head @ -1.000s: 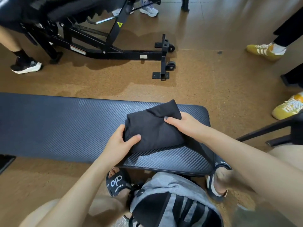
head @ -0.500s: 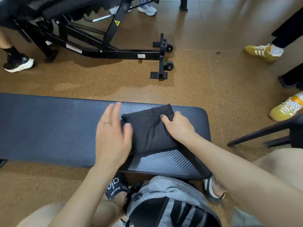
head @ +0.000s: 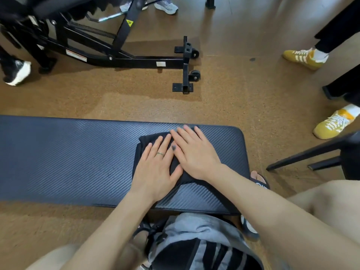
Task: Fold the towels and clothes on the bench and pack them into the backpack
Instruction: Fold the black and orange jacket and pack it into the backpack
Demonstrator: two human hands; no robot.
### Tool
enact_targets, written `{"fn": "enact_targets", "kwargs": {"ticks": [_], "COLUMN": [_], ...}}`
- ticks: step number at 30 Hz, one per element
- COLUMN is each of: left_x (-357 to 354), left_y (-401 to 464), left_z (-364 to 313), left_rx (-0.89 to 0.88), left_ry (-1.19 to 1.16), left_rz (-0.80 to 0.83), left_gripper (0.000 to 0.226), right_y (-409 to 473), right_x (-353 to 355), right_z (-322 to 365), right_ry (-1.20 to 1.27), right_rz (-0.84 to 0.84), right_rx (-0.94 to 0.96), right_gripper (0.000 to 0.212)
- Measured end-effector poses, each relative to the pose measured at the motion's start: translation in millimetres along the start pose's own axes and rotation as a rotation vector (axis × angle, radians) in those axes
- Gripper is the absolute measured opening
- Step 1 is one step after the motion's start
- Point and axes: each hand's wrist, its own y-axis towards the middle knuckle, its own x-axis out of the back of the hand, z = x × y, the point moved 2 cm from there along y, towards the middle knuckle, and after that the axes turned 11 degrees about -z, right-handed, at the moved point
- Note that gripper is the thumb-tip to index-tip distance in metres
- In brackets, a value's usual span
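On the bench, right end: folded black garment [head: 176, 168] lies flat on the dark bench [head: 68, 160], mostly covered by 2 hands.
Left hand [head: 155, 170]: palm down, fingers straight and spread, pressing the garment's left half; ring on 1 finger.
Right hand [head: 194, 152]: palm down, fingers extended toward the far edge, flat on the right half, grasping nothing.
Backpack [head: 194, 244]: grey and black, on the floor at the near side, below the bench.

Both the left hand [head: 155, 168] and right hand [head: 194, 152] press flat, fingers straight, on a folded black garment [head: 176, 168] at the bench's [head: 68, 158] right end, above the grey backpack [head: 194, 244].
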Motion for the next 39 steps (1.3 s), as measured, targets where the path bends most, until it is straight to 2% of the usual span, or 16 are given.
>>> {"fn": "enact_targets", "kwargs": {"ticks": [1,3,7,11,14,16,19,21,23,25,27,29,30,33,36,39], "left_x": [-1,-3,-4,1,7,14,22,19,15,11,11,12,13,16,24,33], "left_y": [0,0,-1,-17,-40,-54,-79,-105,-126,-130,-123,-116,-116,-124,-129,-132], "left_z": [2,8,15,19,20,16,7,-8,-31,-58,-72,-72,-70,-63,-57,-62], "left_rx": [0.031,0.123,0.222,0.422,0.566,0.739,1.096,1.326,1.461,1.417,1.384,1.406,1.412,1.357,1.249,1.2], "left_ry": [-0.027,-0.123,-0.216,-0.284,-0.358,-0.476,-0.696,-0.819,-1.091,-1.5,-1.668,-1.636,-1.61,-1.531,-1.443,-1.472], "left_rz": [0.006,0.024,0.039,0.056,0.07,0.011,-0.151,-0.237,-0.205,-0.029,0.045,0.037,0.039,0.091,0.106,0.177], "left_gripper": [0.08,0.09,0.091,0.082,0.088,0.1,0.116,0.11,0.088,0.066,0.05,0.048,0.048,0.046,0.04,0.041], "right_y": [-1,0,-4,-19,-45,-69,-101,-116,-125,-129,-131,-134,-136,-143,-149,-157], "right_x": [-4,-9,-6,0,7,12,18,21,23,26,30,35,37,41,50,61], "right_z": [-5,-16,-19,-5,9,17,25,31,36,39,39,34,31,20,14,13], "right_ry": [0.027,0.038,0.053,-0.022,-0.073,-0.099,-0.131,-0.122,-0.106,-0.08,-0.033,0.136,0.3,0.733,0.844,0.883], "right_rz": [0.1,0.169,0.163,0.163,0.168,0.174,0.161,0.14,0.11,0.084,0.063,0.079,0.12,0.247,0.336,0.34], "right_rx": [-0.044,-0.064,-0.098,-0.143,-0.194,-0.241,-0.317,-0.371,-0.407,-0.433,-0.458,-0.543,-0.632,-0.905,-0.98,-0.995], "right_gripper": [0.063,0.066,0.067,0.068,0.07,0.072,0.075,0.076,0.078,0.077,0.07,0.056,0.049,0.053,0.054,0.05]}}
